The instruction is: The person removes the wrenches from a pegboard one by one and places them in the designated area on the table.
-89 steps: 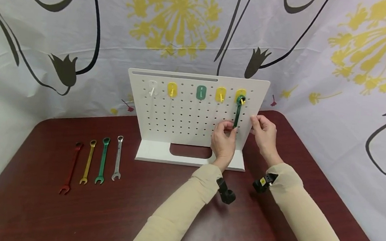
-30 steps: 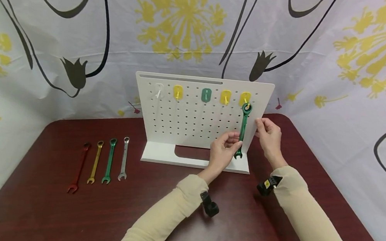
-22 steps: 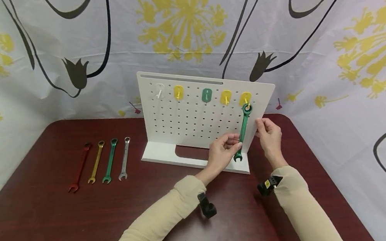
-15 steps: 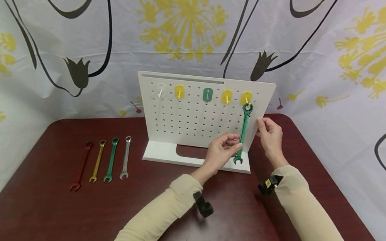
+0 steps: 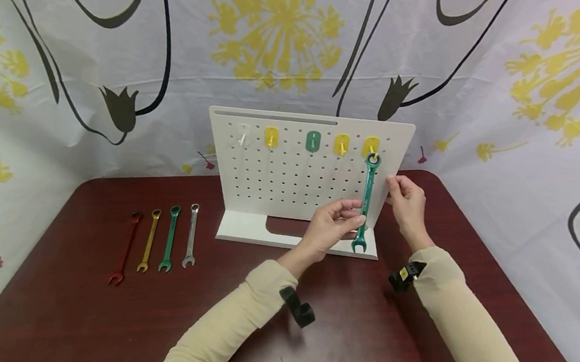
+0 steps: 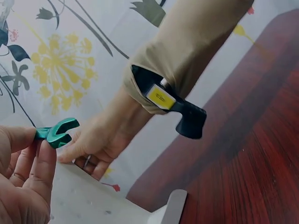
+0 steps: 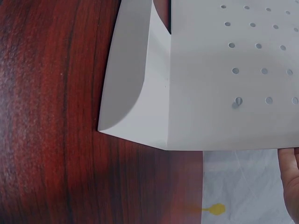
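Reaching forward over the dark red table (image 5: pixel 348 338), 2 beige sleeves lead to the hands, each wrist carrying a small black camera mount. The left hand (image 5: pixel 328 227) pinches the lower shaft of a green wrench (image 5: pixel 366 203) between thumb and fingertips, just above its open-jaw end; the left wrist view shows that forked end (image 6: pixel 60 132) poking out past the fingers. This wrench hangs upright, its ring end looped over the rightmost yellow hook (image 5: pixel 371 147) of the white pegboard (image 5: pixel 290 175), with its open end down near the board's base. The right hand (image 5: pixel 406 201) sits just right of the wrench, its curled fingers holding the pegboard's right edge, so the 2 hands are apart with the wrench between them. Off to the left, well apart from the hands, 4 wrenches lie side by side on the table: red (image 5: pixel 124 248), yellow (image 5: pixel 148 240), green (image 5: pixel 169 238) and silver (image 5: pixel 191 235). Along the board's top row stand 4 more hooks: a white one (image 5: pixel 244 134), a yellow one (image 5: pixel 271 137), a green one (image 5: pixel 313 140) and another yellow one (image 5: pixel 341 144). Behind everything hangs a white cloth (image 5: pixel 126 25) printed with yellow flowers and black stems.
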Demonstrator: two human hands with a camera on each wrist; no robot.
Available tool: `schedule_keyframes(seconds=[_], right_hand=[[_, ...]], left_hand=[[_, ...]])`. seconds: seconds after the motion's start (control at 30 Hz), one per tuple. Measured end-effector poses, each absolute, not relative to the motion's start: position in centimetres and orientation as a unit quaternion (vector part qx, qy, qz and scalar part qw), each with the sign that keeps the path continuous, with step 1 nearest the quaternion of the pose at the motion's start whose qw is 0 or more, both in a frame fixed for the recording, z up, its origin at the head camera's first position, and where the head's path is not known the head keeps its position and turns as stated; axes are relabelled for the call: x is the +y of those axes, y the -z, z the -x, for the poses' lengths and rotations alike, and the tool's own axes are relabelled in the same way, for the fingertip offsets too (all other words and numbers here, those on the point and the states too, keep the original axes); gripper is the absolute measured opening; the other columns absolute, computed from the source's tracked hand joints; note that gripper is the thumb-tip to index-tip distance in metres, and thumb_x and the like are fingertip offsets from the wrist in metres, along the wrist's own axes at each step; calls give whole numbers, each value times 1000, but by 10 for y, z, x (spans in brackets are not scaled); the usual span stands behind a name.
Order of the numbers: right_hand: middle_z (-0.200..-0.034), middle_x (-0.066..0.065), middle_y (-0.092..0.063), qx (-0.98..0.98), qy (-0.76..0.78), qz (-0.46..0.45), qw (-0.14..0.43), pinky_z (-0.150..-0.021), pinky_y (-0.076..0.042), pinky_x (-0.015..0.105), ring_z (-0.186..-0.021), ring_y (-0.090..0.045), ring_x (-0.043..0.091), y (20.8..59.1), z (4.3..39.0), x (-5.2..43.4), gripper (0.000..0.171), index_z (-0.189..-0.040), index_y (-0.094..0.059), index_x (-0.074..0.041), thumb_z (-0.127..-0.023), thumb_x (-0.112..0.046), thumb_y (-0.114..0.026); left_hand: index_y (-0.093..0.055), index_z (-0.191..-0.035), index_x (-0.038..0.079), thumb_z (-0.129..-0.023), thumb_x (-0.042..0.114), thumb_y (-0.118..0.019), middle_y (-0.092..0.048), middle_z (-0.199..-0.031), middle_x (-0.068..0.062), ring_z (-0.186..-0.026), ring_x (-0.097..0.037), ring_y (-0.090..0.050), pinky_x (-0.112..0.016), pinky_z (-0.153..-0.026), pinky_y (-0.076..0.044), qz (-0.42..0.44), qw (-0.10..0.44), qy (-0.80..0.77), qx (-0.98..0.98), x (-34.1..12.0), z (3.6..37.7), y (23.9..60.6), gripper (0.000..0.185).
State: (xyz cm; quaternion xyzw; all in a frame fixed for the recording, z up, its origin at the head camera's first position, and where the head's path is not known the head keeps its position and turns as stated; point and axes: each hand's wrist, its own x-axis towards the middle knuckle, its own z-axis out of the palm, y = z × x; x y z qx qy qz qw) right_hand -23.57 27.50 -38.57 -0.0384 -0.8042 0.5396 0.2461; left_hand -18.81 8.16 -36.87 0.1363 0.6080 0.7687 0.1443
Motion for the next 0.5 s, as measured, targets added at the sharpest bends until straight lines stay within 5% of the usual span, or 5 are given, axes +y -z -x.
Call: schedule_keyframes(seconds=[0.27, 0.5], right_hand=[[-73, 9, -52, -809, -534, 38, 243, -77, -54, 31, -73, -56, 7, 385, 236, 276, 39, -98, -61, 5, -96, -33, -51], [-73, -8, -56, -800, -545, 37, 249, -73, -55, 26, -74, -58, 1, 385, 236, 275, 38, -97, -62, 6, -95, -30, -54]], left_hand=[[-61, -119, 3, -87, 5, -65, -65, -90, -1, -72, -7, -65, -31, -73, -58, -134, 173, -781, 585, 77, 185, 360, 32], [-60, -120, 3, -89, 5, -63, -63, -87, 2, -72, -6, -65, -26, -70, -57, -124, 197, -794, 561, 75, 184, 356, 31]])
